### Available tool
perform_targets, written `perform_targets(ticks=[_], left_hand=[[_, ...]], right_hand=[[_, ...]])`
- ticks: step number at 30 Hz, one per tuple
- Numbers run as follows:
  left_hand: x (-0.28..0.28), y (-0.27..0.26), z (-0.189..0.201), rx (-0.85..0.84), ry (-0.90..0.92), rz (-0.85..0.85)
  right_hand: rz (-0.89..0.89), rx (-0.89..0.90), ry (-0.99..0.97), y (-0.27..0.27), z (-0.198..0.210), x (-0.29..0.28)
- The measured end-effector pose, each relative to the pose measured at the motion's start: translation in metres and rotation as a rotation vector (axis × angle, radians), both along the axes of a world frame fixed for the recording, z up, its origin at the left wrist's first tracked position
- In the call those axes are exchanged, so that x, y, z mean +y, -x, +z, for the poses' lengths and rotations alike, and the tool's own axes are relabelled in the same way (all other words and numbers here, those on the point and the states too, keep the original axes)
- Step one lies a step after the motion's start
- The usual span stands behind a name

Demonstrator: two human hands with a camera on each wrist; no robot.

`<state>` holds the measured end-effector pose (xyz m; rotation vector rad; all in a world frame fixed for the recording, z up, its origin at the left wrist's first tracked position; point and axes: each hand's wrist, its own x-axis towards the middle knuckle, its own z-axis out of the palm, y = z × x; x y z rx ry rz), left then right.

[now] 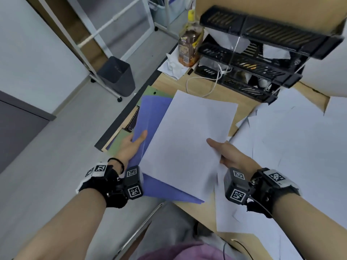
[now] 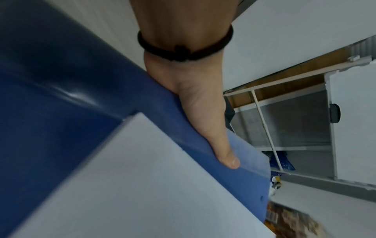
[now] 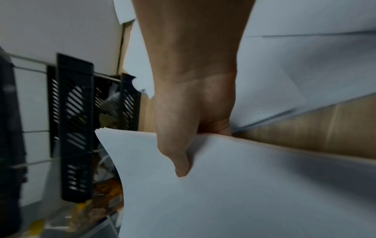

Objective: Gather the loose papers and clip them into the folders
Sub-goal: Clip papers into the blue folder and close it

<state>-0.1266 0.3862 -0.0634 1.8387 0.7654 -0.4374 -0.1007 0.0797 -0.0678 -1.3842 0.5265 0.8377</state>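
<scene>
A stack of white papers [image 1: 187, 139] lies tilted over a blue folder [image 1: 150, 117] at the desk's left edge. My right hand [image 1: 223, 151] pinches the stack's right edge, thumb on top and fingers under the sheets; the right wrist view shows the same right hand [image 3: 183, 154] and papers [image 3: 234, 193]. My left hand [image 1: 133, 141] grips the folder's left edge with the thumb on top. In the left wrist view my left hand's thumb [image 2: 223, 154] presses on the blue folder [image 2: 61, 112] beside the papers [image 2: 142, 185]. A green folder [image 1: 155, 91] lies beneath the blue one.
Loose white sheets [image 1: 291, 156] cover the wooden desk [image 1: 169, 83] on the right. A black stacked letter tray [image 1: 253, 59] stands at the back, with a drink bottle [image 1: 190, 45] and a white cable [image 1: 206, 85] beside it. A grey bin [image 1: 117, 76] stands on the floor.
</scene>
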Motion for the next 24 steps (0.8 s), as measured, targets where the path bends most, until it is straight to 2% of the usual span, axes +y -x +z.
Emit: perform_targets(ticks=[4, 7, 12, 15, 17, 20, 24], left_hand=[[-0.062, -0.005, 0.012, -0.088, 0.095, -0.018], [-0.132, -0.011, 0.015, -0.114, 0.180, -0.093], [-0.266, -0.001, 0.006, -0.146, 0.286, -0.345], [-0.335, 0.017, 0.003, -0.092, 0.309, -0.488], [-0.364, 0.028, 0.002, -0.057, 0.297, -0.583], [-0.387, 0.041, 0.002, -0.020, 0.283, -0.696], [-0.384, 0.044, -0.006, 0.025, 0.321, -0.840]], right_hand=[[-0.121, -0.103, 0.056, 0.014, 0.030, -0.058], [-0.235, -0.141, 0.127, 0.042, 0.045, -0.124], [-0.540, -0.146, 0.286, 0.119, 0.055, -0.244], [-0.747, -0.130, 0.399, 0.164, 0.051, -0.290], [-0.832, -0.148, 0.432, 0.184, 0.052, -0.307], [-0.905, -0.202, 0.370, 0.199, 0.059, -0.319], [-0.861, -0.234, 0.317, 0.205, 0.071, -0.316]])
